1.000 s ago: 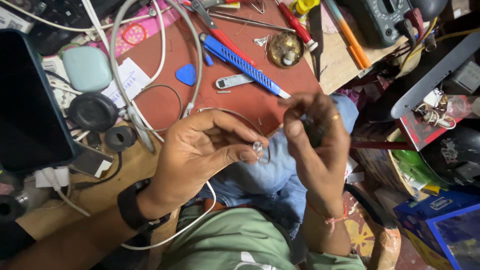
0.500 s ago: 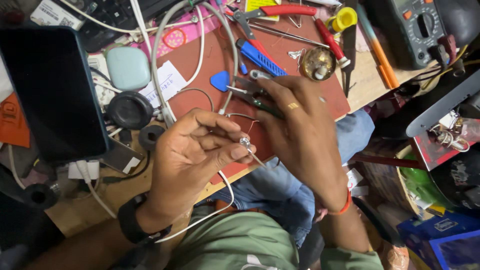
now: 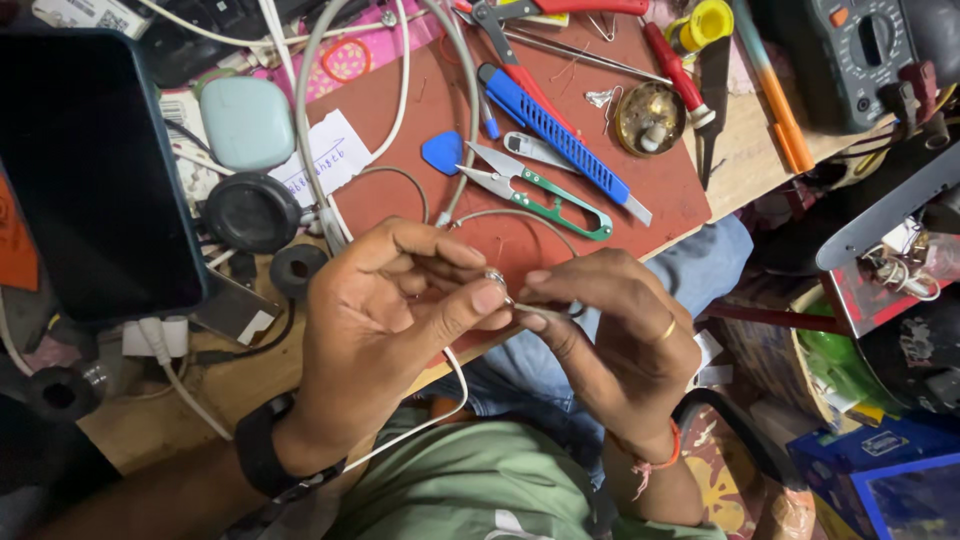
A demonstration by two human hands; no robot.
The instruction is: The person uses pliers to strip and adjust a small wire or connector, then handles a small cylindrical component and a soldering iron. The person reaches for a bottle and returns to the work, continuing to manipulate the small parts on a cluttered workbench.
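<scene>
Metal plug [image 3: 497,278] is pinched by the left hand [image 3: 385,320]; thin wire [image 3: 545,308] is gripped by the right hand [image 3: 615,335], snips [image 3: 540,195] at twelve o'clock.

At the bench's [image 3: 740,165] left edge we saw a large dark screen [image 3: 95,170], a rounded rectangle, blank and unlit. Just right of it, beside a pale green rounded case [image 3: 247,122], lay a small white paper label [image 3: 325,157] with handwriting, tilted, on the red mat's [image 3: 660,195] left edge. A white printed label [image 3: 88,12] showed at the far left corner. A dark meter [image 3: 858,55] with a dial sat at the far right corner. Below the bench, lower right, stood a blue box [image 3: 890,470].
</scene>
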